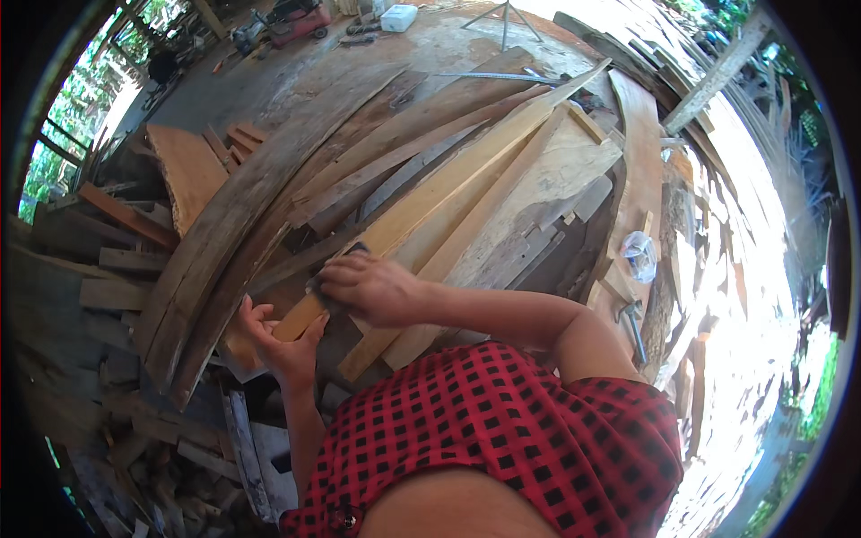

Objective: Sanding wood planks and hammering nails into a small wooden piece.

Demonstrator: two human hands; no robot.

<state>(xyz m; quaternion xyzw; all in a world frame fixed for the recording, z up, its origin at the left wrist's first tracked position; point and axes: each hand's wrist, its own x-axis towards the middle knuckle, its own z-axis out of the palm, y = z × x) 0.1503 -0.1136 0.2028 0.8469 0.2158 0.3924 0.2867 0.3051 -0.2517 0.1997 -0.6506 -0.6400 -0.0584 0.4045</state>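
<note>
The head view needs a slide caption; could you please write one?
Left hand holding a wooden piece, right hand gripping a dark object, amid long boards.

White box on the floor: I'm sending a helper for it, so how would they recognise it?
Beyond the fanned long boards lies the grey floor. There, between the red machine and the thin-legged stand, sits the white box, set apart by its pale, boxy shape.

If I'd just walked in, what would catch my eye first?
Probably the long planks fanned out across the middle. Next, the red-and-black checked shirt at the bottom, with the left hand and right hand close together at a piece of wood, left of centre.
</note>
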